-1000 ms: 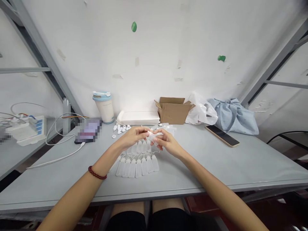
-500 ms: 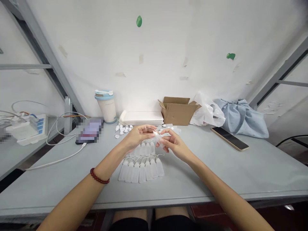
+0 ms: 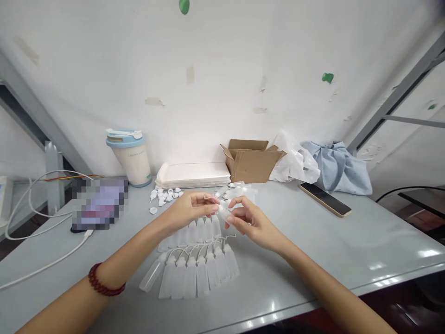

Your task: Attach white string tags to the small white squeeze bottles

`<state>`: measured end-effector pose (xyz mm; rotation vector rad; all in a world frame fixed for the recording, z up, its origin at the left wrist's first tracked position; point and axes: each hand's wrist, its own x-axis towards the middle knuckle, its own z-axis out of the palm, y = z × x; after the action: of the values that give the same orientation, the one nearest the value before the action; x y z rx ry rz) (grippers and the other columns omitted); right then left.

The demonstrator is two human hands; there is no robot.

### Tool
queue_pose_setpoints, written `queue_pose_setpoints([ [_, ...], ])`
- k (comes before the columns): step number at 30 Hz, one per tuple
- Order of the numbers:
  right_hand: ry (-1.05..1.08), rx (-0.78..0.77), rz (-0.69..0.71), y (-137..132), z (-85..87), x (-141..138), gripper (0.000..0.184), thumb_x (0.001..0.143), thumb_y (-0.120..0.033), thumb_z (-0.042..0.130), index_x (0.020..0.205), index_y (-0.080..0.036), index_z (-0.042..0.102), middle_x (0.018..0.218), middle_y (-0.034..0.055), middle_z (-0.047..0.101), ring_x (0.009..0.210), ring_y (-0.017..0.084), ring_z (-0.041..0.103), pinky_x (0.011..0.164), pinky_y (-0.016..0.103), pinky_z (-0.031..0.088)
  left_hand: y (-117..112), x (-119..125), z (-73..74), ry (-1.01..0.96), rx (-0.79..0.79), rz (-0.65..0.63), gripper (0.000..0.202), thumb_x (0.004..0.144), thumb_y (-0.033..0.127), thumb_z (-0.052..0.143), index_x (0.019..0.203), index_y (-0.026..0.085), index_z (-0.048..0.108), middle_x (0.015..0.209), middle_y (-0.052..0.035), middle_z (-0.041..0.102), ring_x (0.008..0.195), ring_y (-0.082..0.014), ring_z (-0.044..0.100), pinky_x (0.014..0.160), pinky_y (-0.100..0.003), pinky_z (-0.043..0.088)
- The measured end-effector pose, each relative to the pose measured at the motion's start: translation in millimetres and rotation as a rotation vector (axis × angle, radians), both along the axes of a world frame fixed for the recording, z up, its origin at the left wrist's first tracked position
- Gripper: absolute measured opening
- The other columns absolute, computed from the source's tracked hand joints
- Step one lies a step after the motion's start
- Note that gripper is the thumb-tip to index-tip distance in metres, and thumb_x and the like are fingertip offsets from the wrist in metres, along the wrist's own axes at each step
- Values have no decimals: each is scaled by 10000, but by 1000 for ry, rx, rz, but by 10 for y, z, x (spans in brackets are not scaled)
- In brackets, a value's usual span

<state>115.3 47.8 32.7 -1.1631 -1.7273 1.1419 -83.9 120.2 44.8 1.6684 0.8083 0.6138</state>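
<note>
My left hand (image 3: pixel 189 211) and my right hand (image 3: pixel 248 221) meet above the grey table (image 3: pixel 313 260), both pinched on one small translucent plastic bottle (image 3: pixel 224 212) held between them. Beneath the hands lie two rows of several like bottles with tethered caps (image 3: pixel 198 271), side by side on the table. A red bead bracelet (image 3: pixel 101 284) is on my left wrist. Loose white caps (image 3: pixel 163 195) lie scattered just beyond my left hand, and a few more clear bottles (image 3: pixel 236 190) lie beyond my right hand.
Along the wall stand a lidded cup (image 3: pixel 130 155), a stack of white trays (image 3: pixel 193 174), an open cardboard box (image 3: pixel 250 160), a white plastic bag (image 3: pixel 295 162) and blue cloth (image 3: pixel 335 167). A phone (image 3: pixel 325 198) lies right; a blurred device with white cable (image 3: pixel 99 204) lies left.
The view has shifted closer and to the right, so the table items slid left. Both hands stay together on the small bottle, now a little lower over the rows.
</note>
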Motion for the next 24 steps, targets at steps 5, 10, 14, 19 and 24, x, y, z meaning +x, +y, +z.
queue_pose_setpoints([
  [5, -54, -2, 44, -94, 59, -38, 193, 885, -362, 478, 991, -230, 385, 731, -4, 640, 534, 90, 426, 511, 223, 300, -136, -51, -29, -19, 10, 49, 182, 725, 394, 656, 762, 219, 684, 762, -21, 652, 750, -178, 587, 721, -307, 461],
  [10, -69, -50, 66, -124, 84, -53, 175, 889, -343, 474, 987, -225, 389, 741, 15, 658, 619, 116, 514, 536, 235, 317, -207, -83, -77, -77, -17, 63, 176, 694, 356, 688, 807, 222, 679, 864, -36, 661, 854, -210, 601, 768, -328, 483],
  [14, -105, -5, 45, -118, 71, -57, 175, 883, -321, 484, 992, -222, 388, 726, 5, 651, 626, 123, 531, 532, 232, 317, -236, -68, -49, -25, -11, 42, 206, 739, 380, 636, 845, 205, 660, 831, -28, 651, 816, -187, 598, 778, -331, 486],
  [19, -132, 16, 68, -140, 79, -59, 172, 885, -295, 484, 1001, -214, 386, 697, -11, 619, 644, 122, 530, 529, 221, 311, -277, -37, -8, 77, -41, 15, 264, 781, 420, 582, 775, 164, 644, 685, -2, 594, 623, -130, 546, 648, -283, 477],
  [24, -21, -108, 109, -139, 74, -43, 169, 904, -326, 465, 991, -217, 370, 730, -5, 613, 697, 119, 535, 590, 241, 331, -281, -65, -38, 49, 21, -35, 207, 793, 364, 585, 822, 175, 665, 702, 2, 587, 678, -135, 551, 668, -273, 469],
])
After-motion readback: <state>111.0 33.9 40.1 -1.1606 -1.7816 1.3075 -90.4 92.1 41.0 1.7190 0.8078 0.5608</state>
